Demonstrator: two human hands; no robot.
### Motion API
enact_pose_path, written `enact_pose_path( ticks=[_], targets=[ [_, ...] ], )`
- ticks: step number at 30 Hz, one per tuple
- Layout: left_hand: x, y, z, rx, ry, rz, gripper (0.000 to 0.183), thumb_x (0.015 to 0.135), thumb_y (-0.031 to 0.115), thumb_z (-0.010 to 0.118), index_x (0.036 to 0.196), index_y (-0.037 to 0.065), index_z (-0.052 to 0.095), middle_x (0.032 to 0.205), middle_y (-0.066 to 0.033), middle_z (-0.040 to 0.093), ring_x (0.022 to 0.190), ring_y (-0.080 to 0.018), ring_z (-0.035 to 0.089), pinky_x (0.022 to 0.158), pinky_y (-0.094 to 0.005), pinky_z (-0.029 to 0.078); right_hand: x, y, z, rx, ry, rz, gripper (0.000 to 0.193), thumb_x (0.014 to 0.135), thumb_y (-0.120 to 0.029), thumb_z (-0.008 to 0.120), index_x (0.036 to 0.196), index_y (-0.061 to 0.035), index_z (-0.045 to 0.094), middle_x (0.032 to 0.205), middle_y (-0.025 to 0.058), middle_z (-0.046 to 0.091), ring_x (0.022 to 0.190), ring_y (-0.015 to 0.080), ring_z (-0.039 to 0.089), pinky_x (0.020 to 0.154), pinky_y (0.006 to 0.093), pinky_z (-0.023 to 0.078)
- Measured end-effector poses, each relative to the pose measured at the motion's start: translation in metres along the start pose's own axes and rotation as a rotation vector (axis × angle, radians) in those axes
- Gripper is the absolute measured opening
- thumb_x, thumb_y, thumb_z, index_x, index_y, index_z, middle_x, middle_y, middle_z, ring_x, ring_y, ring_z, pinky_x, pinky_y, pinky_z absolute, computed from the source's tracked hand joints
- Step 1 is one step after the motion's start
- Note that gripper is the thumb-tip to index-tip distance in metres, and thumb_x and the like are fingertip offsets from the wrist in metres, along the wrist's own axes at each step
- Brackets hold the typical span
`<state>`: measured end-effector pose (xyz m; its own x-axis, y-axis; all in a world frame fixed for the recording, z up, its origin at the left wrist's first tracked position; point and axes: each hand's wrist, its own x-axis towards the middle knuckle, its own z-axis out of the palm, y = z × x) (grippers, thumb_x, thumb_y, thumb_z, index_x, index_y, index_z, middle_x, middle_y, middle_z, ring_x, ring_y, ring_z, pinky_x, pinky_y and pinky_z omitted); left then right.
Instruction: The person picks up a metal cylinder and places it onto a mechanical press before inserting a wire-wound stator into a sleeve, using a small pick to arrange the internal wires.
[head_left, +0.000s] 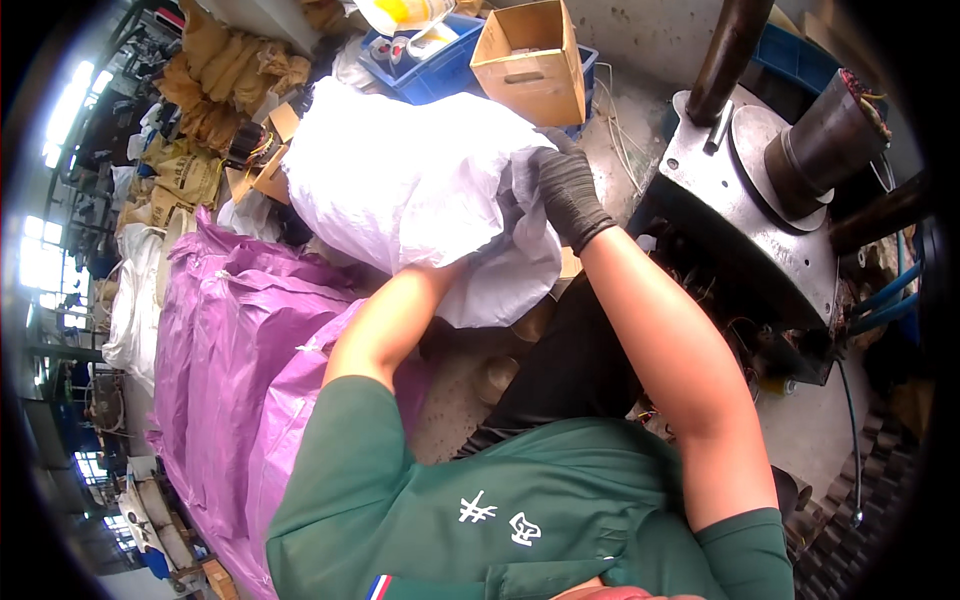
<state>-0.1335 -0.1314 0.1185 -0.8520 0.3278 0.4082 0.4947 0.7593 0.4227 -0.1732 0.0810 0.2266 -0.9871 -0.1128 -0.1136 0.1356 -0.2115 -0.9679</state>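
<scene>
A big white woven sack (400, 170) bulges out in front of me, its mouth turned toward my right side. My right hand (572, 192), in a dark grey knit glove, is closed on the rim of that mouth. My left forearm reaches in under the sack's loose edge. Of my left hand (510, 205) only a bit of dark glove shows in the opening; its fingers are hidden by the fabric. What the sack holds cannot be seen.
Purple sacks (225, 330) stand to my left. Beyond the white sack are a blue crate (425, 75) and a cardboard box (530, 65). On the right stands a machine with a metal plate (700, 180) and a motor stator (830, 140). A cable (855, 440) hangs below it.
</scene>
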Motion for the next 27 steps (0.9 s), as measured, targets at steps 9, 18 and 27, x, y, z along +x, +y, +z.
enact_pose_path(
  ticks=[9,18,27],
  targets=[
    [-0.033,-0.020,0.020,-0.056,0.123,-0.359,0.038,0.085,0.010,0.071,0.123,0.010,0.068,0.131,-0.0153,0.064,0.126,-0.0355,0.058,0.111,-0.0457,0.043,-0.016,-0.021,-0.052,0.380,-0.017,0.048,0.034,0.087,-0.003,0.056,0.118,0.0007,0.069,0.113,0.0123,0.071,0.097,0.0189,0.067,0.089,0.0294,0.054],
    [-0.046,-0.007,0.033,-0.095,0.116,-0.385,0.034,0.091,0.013,0.067,0.124,0.010,0.068,0.129,-0.0158,0.066,0.125,-0.0343,0.059,0.110,-0.0447,0.043,-0.009,-0.002,-0.083,-0.411,0.048,-0.155,0.043,0.084,-0.010,0.063,0.126,0.0007,0.067,0.115,0.0223,0.073,0.105,0.0268,0.071,0.097,0.0333,0.053],
    [-0.056,0.010,0.048,-0.059,0.137,-0.314,0.030,0.097,0.017,0.063,0.126,0.009,0.068,0.127,-0.0163,0.067,0.124,-0.0331,0.060,0.110,-0.0436,0.044,-0.020,0.008,-0.089,-0.679,-0.223,-0.258,0.069,0.079,-0.031,0.082,0.139,-0.0053,0.061,0.129,0.0193,0.069,0.120,0.0282,0.067,0.104,0.0355,0.052]
  ],
)
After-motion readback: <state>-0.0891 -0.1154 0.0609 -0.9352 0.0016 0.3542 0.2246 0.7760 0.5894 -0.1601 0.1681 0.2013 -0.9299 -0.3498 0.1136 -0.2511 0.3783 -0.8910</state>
